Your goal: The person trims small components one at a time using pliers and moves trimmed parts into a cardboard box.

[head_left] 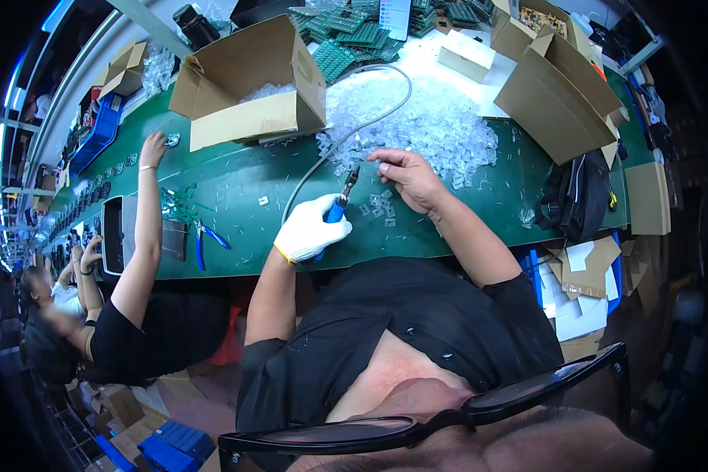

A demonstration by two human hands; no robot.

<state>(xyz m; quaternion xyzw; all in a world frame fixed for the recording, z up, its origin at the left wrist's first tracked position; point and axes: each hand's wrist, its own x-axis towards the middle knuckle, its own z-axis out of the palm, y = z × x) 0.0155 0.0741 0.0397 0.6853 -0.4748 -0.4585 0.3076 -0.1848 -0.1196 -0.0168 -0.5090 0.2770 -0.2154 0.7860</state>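
My left hand [315,230], in a white glove, is closed around the blue grip of a pneumatic nipper [337,212]. Its metal jaws point away from me, and a grey hose [322,157] curves around from it. Bare, my right hand [411,178] is beside the jaws with thumb and index finger drawn together; what is between them is too small to make out. Just beyond both hands spreads a big heap of small clear plastic pieces [440,130]. Several similar pieces [380,206] lie apart on the green mat, below my right hand.
An open cardboard box [244,126] stands at far left, another [554,98] at right. Green circuit boards [354,35] are piled at the back. A black bag [582,197] sits at the right edge. Blue-handled pliers [200,245] lie left, near a co-worker's arm [145,228].
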